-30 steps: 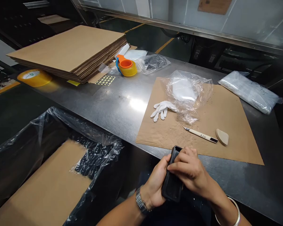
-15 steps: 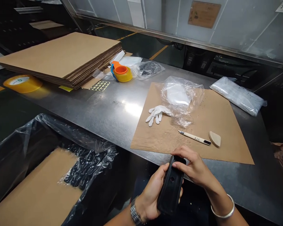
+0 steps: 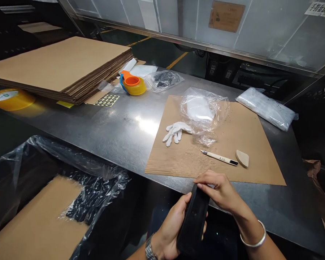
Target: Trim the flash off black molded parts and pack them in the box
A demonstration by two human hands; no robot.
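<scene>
A long black tray-like part (image 3: 193, 220) is held in front of the table's near edge. My left hand (image 3: 172, 225) is wrapped round its left side and underside, with fingertips showing on the right. My right hand (image 3: 219, 189) pinches the far end between thumb and fingers. Beyond the hands, on a cardboard sheet (image 3: 176, 164), lie a knife marked A26 (image 3: 219, 157) and a small beige wedge-shaped piece (image 3: 242, 158). A white glove (image 3: 177, 132) lies there too, beside a crumpled clear plastic bag (image 3: 203, 108) with something white in it.
Stacked cardboard sheets (image 3: 62, 65) stand at the left of the metal table (image 3: 111, 133). Near them are an orange tape dispenser (image 3: 134, 85), a yellow tape roll (image 3: 12, 99) and a sticker sheet (image 3: 107, 100). A plastic-lined bin (image 3: 51, 144) is at lower left; packed plastic bags (image 3: 267, 108) lie far right.
The black part has tilted, so its recessed face shows less clearly. My right thumb has shifted from its upper face to the far edge. The camera view has turned slightly right.
</scene>
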